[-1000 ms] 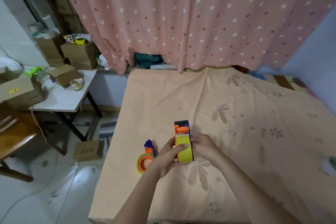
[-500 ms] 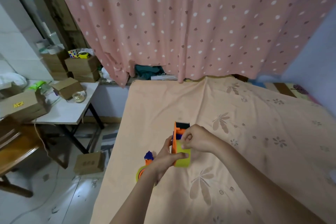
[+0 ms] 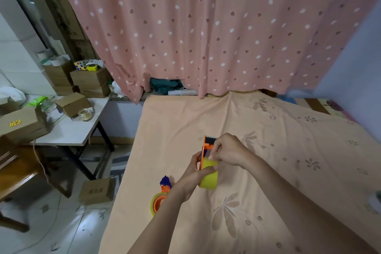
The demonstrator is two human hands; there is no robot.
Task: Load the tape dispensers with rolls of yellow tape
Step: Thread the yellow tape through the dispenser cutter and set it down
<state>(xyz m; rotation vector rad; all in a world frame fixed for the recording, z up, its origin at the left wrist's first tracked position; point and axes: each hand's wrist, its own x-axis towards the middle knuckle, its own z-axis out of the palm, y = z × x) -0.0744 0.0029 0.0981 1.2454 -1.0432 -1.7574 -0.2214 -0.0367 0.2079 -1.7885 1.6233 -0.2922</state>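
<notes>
An orange tape dispenser (image 3: 206, 144) with a yellow tape roll (image 3: 208, 179) mounted in it is held above the peach bedsheet (image 3: 268, 171). My left hand (image 3: 192, 175) grips the roll and the dispenser's body from the left. My right hand (image 3: 227, 149) pinches the tape's loose end near the dispenser's black front. A second dispenser (image 3: 160, 198), orange with a blue handle and a yellow roll on it, lies on the sheet to the lower left, partly behind my left forearm.
The bed's left edge drops to a tiled floor with a cardboard box (image 3: 97, 190). A white folding table (image 3: 72, 130) carries boxes and a glass jar. A wooden chair (image 3: 18, 173) stands at far left. A pink dotted curtain (image 3: 206, 27) hangs behind.
The dispenser with its roll was lifted and tilted. My right hand moved from the roll's side up to the front of the dispenser, pinching the tape there. The camera view rose.
</notes>
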